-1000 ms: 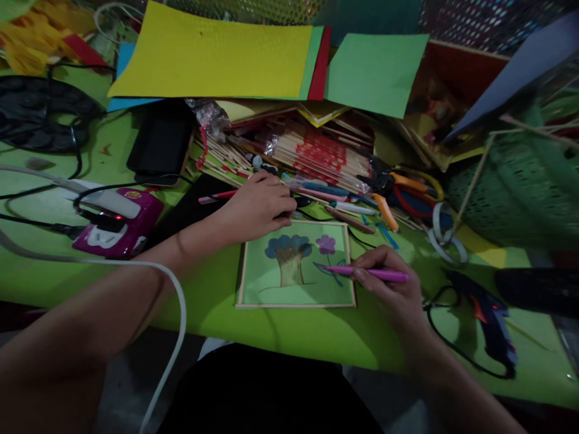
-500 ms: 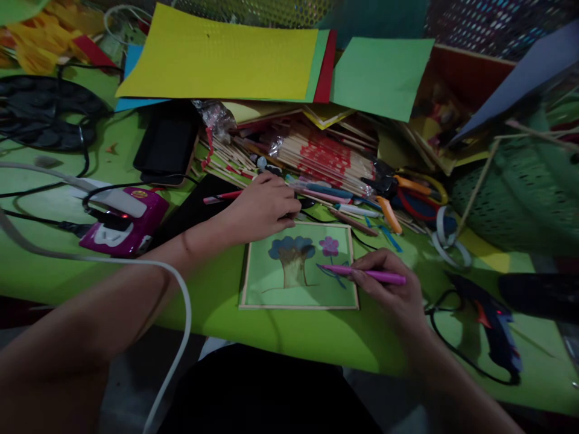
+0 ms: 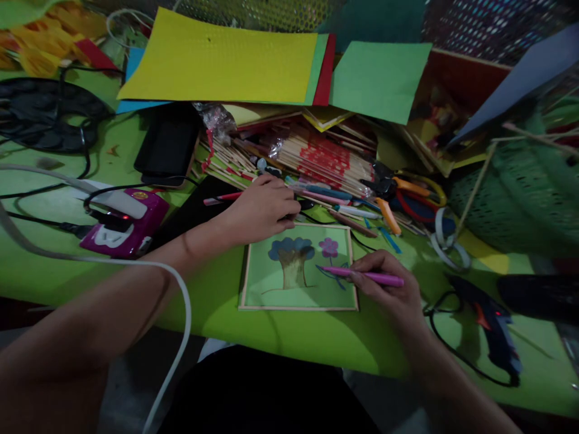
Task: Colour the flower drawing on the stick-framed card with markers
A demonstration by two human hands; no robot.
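My right hand point(image 3: 391, 283) pinches a pink felt-tip pen point(image 3: 377, 277), its tip over the leaves of a drawn flower. The drawing is on a green picture panel point(image 3: 266, 277) with a thin wooden border; it shows a blue-topped tree with a brown trunk and a pink flower on a stem. My left hand point(image 3: 269, 205) lies palm down at the panel's upper left corner, fingers loosely bent, and I see nothing held in it. A red pen point(image 3: 224, 198) lies beside that hand, partly behind it.
Behind the panel lie loose pens point(image 3: 325, 193), wooden sticks point(image 3: 321, 158) and orange-handled pliers point(image 3: 388, 214). A glue gun point(image 3: 495, 331) with its cord lies at right, near a green basket point(image 3: 520, 193). A purple power socket point(image 3: 124, 223), cables and a phone point(image 3: 167, 144) occupy the left.
Hardly anything differs. The pink pen and my right hand have shifted very slightly left; my left hand and the panel look the same.
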